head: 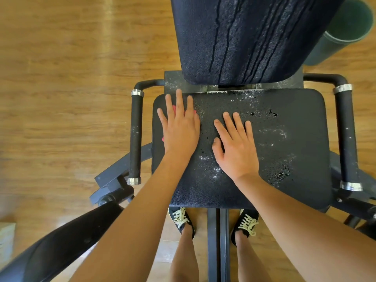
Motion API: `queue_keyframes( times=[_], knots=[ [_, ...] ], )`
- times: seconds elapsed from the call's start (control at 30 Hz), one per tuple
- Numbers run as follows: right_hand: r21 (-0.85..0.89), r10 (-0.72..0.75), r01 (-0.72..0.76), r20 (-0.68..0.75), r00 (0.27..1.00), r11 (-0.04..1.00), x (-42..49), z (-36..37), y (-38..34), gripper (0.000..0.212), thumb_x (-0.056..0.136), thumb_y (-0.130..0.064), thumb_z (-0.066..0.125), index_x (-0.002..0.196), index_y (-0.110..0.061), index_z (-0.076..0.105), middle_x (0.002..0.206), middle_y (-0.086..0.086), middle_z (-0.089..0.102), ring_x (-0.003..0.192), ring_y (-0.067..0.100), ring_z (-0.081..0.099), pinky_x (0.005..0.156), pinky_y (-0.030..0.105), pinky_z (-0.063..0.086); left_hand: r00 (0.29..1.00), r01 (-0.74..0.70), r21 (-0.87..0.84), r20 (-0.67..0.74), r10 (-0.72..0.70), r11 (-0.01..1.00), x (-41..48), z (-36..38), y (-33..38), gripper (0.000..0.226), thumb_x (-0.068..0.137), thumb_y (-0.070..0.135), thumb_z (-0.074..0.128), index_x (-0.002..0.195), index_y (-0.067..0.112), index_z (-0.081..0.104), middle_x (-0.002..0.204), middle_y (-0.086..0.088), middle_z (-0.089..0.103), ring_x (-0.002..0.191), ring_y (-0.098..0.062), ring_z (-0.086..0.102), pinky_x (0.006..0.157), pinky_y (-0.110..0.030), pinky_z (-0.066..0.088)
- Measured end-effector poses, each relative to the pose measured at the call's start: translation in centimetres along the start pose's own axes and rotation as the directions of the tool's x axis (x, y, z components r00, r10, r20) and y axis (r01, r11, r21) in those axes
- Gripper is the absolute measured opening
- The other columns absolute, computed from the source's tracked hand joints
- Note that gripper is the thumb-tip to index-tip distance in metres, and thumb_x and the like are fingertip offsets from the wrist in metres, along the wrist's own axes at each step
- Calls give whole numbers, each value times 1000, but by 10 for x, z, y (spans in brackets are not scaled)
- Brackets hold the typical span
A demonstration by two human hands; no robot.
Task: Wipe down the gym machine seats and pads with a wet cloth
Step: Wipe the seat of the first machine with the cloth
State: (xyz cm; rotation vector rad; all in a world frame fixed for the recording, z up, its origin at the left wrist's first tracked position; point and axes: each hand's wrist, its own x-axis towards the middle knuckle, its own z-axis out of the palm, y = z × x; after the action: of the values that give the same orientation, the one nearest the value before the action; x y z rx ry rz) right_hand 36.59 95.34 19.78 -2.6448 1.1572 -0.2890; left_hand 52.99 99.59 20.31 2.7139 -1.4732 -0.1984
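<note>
We press cloth (174, 108) under flat left hand (180, 127) at seat's (301, 139) 10 o'clock | right hand (236, 147) flat, empty, mid-seat | droplets (280, 174) lie toward 3–4 o'clock, nearer right hand

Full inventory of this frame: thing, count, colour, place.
seat: 1, black, centre, wet patches
backrest: 1, black, top centre, water streaks running down it
cloth: 1, pink, on the seat's left part, mostly hidden under the left hand
handles: 2, black with silver collars, one on either side of the seat
roll: 1, green, top right
leg pad: 1, black, bottom left
floor: wood, brown, all around
shoes: 2, black with pale laces, below the seat's front edge
left hand: flat on the cloth
right hand: flat on the seat, mid
</note>
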Motion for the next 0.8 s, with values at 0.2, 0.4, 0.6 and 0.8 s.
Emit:
queue_keyframes(
  times=[0.2, 0.4, 0.6, 0.8],
  knots=[
    [0, -1, 1, -2, 1000, 1000, 1, 2, 0, 48, 105, -28, 41, 149, -14, 52, 162, 14, 40, 155, 35, 27, 126, 58, 18, 998, 40, -8, 44, -40, 999, 19, 0, 5, 55, 109, 39, 22, 160, 18, 26, 170, -16, 7, 156, -39, 3, 121, -62, 10],
    [6, -1, 1, -5, 1000, 1000, 0, 2, 0, 48, 104, -28, 40, 149, -13, 52, 162, 13, 41, 155, 36, 27, 126, 58, 18, 999, 39, -14, 25, -39, 999, 34, 2, 6, 55, 109, 37, 23, 159, 14, 27, 169, -17, 11, 156, -39, 5, 122, -60, 12],
    [11, 1, -1, 2, 1000, 1000, 0, 0, 1, 48, 104, -28, 42, 150, -14, 51, 163, 13, 39, 155, 35, 26, 127, 57, 17, 996, -83, -36, 37, 84, 996, 4, -2, -1, 57, 108, 34, 23, 160, 12, 25, 169, -18, 7, 155, -41, 5, 121, -61, 18],
    [18, 4, -5, 7, 1000, 1000, 0, -2, 0, 49, 104, -28, 41, 151, -14, 50, 163, 13, 38, 156, 34, 25, 127, 56, 16, 991, -100, -23, 88, 102, 995, -37, 0, -3, 57, 109, 36, 22, 160, 13, 22, 169, -19, 4, 156, -40, 3, 122, -58, 17]
  ],
)
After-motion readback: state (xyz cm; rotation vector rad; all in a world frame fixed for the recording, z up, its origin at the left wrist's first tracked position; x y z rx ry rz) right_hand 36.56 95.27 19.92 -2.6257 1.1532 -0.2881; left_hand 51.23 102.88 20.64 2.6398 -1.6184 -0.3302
